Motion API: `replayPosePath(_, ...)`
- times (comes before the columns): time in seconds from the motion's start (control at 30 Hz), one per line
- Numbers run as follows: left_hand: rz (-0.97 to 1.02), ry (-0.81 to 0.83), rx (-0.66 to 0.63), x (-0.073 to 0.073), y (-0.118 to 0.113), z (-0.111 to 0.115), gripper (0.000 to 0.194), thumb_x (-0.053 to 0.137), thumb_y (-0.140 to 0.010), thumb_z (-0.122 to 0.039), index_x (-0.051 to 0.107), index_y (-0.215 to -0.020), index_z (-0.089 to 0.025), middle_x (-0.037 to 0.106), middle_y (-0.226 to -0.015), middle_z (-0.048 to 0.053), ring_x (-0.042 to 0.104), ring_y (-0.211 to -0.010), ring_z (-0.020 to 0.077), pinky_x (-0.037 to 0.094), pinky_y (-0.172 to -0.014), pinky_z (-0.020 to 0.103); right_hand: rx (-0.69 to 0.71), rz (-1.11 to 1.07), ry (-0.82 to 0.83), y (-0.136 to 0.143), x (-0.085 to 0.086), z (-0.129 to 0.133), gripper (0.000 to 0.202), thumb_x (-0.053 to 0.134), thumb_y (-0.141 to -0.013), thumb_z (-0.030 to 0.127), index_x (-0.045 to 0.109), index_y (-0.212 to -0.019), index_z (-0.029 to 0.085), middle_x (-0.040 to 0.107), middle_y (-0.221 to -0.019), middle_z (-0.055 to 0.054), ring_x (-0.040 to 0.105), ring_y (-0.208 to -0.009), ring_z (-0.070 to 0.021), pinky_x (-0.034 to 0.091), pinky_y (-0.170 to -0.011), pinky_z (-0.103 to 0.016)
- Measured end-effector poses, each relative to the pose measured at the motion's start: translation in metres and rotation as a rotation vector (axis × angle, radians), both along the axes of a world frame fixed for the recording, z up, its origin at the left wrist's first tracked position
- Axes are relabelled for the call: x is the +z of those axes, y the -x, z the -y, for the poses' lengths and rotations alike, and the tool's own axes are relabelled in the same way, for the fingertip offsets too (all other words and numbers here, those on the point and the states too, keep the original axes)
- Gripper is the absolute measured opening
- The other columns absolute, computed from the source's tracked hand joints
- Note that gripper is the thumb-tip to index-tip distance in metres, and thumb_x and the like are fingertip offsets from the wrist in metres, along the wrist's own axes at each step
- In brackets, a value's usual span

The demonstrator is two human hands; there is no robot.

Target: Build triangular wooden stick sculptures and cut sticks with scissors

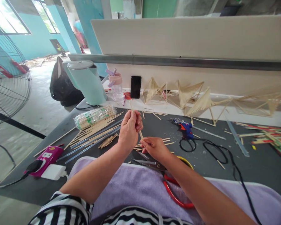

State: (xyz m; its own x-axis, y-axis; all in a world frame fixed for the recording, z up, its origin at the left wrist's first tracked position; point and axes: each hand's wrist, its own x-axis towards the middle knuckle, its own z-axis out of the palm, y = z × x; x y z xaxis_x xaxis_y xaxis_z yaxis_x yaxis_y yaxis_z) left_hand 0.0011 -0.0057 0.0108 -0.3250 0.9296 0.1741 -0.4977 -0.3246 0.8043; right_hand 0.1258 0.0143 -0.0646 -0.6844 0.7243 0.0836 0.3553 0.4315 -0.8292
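My left hand [130, 128] is closed around a thin wooden stick [140, 135], whose upper end pokes out above the fist. The fingertips of my right hand [155, 148] pinch the lower end of that same stick. Under my right hand lie red-handled scissors [178, 200], their blades partly spread and pointing left on the purple cloth [121, 187]. Short cut sticks [109, 140] are grouped left of my hands, and more show behind my right wrist. Longer sticks [96, 126] lie further left, beside clear glue sticks [93, 145].
A blue glue gun [187, 129] with a looping black cord stands right of centre. Stick frames [201, 101] line the back, near a phone [135, 87], a bottle [117, 87] and a pitcher [86, 82]. A wrapped stick bundle [95, 117] and a pink power socket [46, 157] are at left.
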Motion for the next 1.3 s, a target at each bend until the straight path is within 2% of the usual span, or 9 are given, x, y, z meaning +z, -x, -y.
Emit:
replayPosePath(0.2, -0.008, 0.011, -0.033, 0.006, 0.003, 0.0, 0.02, 0.052, -0.091, -0.035, 0.052, -0.077, -0.021, 0.034, -0.058, -0.004, 0.028, -0.046, 0.0061, 0.022, -0.044, 0.022, -0.01, -0.017, -0.02, 0.0, 0.004, -0.002, 0.031, 0.047, -0.09, 0.035, 0.065, -0.068, 0.021, 0.065, -0.058, 0.0, 0.063, -0.058, -0.0138, 0.043, -0.057, -0.024)
replayPosePath(0.3, -0.023, -0.016, 0.022, 0.015, 0.01, -0.001, 0.022, 0.052, -0.091, -0.035, 0.051, -0.074, -0.022, 0.031, -0.054, -0.005, 0.022, -0.043, 0.0079, 0.019, -0.043, 0.023, 0.027, -0.107, 0.033, -0.016, 0.026, -0.014, 0.025, 0.052, -0.087, 0.038, 0.07, -0.089, 0.022, 0.069, -0.069, 0.0, 0.063, -0.059, -0.0138, 0.046, -0.059, -0.025)
replayPosePath(0.4, -0.024, -0.021, 0.07, 0.026, 0.017, -0.002, 0.023, 0.051, -0.092, -0.035, 0.051, -0.073, -0.022, 0.034, -0.055, -0.005, 0.021, -0.044, 0.0072, 0.017, -0.045, 0.022, -0.129, -0.136, 0.028, -0.041, 0.056, -0.028, 0.029, 0.055, -0.085, 0.04, 0.069, -0.102, 0.021, 0.069, -0.078, 0.0, 0.062, -0.058, -0.0125, 0.046, -0.062, -0.026)
replayPosePath(0.53, -0.016, -0.004, 0.073, 0.033, 0.023, 0.0, 0.022, 0.05, -0.093, -0.031, 0.051, -0.073, -0.021, 0.035, -0.055, -0.004, 0.023, -0.045, 0.0069, 0.017, -0.046, 0.021, -0.207, 0.151, -0.065, -0.068, 0.077, -0.023, 0.013, 0.06, -0.082, 0.028, 0.07, -0.08, 0.019, 0.063, -0.066, -0.001, 0.06, -0.064, -0.0156, 0.041, -0.064, -0.027)
replayPosePath(0.63, -0.072, -0.061, 0.007, 0.032, 0.024, -0.001, 0.023, 0.047, -0.094, -0.028, 0.053, -0.073, -0.022, 0.035, -0.054, -0.004, 0.02, -0.045, 0.0077, 0.016, -0.044, 0.022, -0.045, 0.523, -0.161, -0.085, 0.065, 0.005, 0.002, 0.065, -0.077, 0.02, 0.066, -0.075, 0.019, 0.065, -0.07, -0.005, 0.06, -0.07, -0.0195, 0.04, -0.066, -0.029)
replayPosePath(0.73, -0.083, -0.048, -0.05, 0.03, 0.024, -0.002, 0.021, 0.05, -0.092, -0.027, 0.054, -0.072, -0.023, 0.035, -0.053, -0.004, 0.021, -0.045, 0.0075, 0.016, -0.042, 0.021, 0.098, 0.653, -0.274, -0.1, 0.042, 0.037, 0.018, 0.064, -0.077, 0.02, 0.063, -0.095, 0.018, 0.067, -0.095, -0.01, 0.061, -0.085, -0.0226, 0.042, -0.073, -0.03)
replayPosePath(0.87, -0.098, -0.01, -0.108, 0.03, 0.023, -0.001, 0.021, 0.056, -0.089, -0.03, 0.055, -0.071, -0.021, 0.034, -0.05, -0.005, 0.023, -0.041, 0.0059, 0.016, -0.039, 0.02, 0.046, 0.678, -0.354, -0.109, 0.021, 0.05, 0.025, 0.054, -0.078, 0.009, 0.06, -0.102, 0.014, 0.064, -0.1, -0.012, 0.058, -0.096, -0.0231, 0.041, -0.082, -0.03)
replayPosePath(1.07, -0.221, -0.024, -0.174, 0.032, 0.022, 0.003, 0.02, 0.061, -0.085, -0.034, 0.057, -0.073, -0.018, 0.035, -0.049, -0.006, 0.027, -0.04, 0.0046, 0.018, -0.037, 0.017, 0.012, 0.724, -0.17, -0.105, 0.024, 0.035, 0.02, 0.049, -0.082, 0.012, 0.065, -0.092, 0.019, 0.068, -0.096, -0.006, 0.061, -0.084, -0.0179, 0.038, -0.07, -0.025)
replayPosePath(1.3, -0.283, -0.011, -0.232, 0.033, 0.025, 0.009, 0.022, 0.061, -0.084, -0.037, 0.057, -0.076, -0.018, 0.034, -0.051, -0.006, 0.028, -0.04, 0.0032, 0.019, -0.04, 0.015, -0.059, 0.704, -0.34, -0.103, 0.01, 0.049, 0.025, 0.046, -0.078, 0.005, 0.06, -0.095, 0.018, 0.067, -0.094, -0.006, 0.059, -0.088, -0.0182, 0.037, -0.074, -0.026)
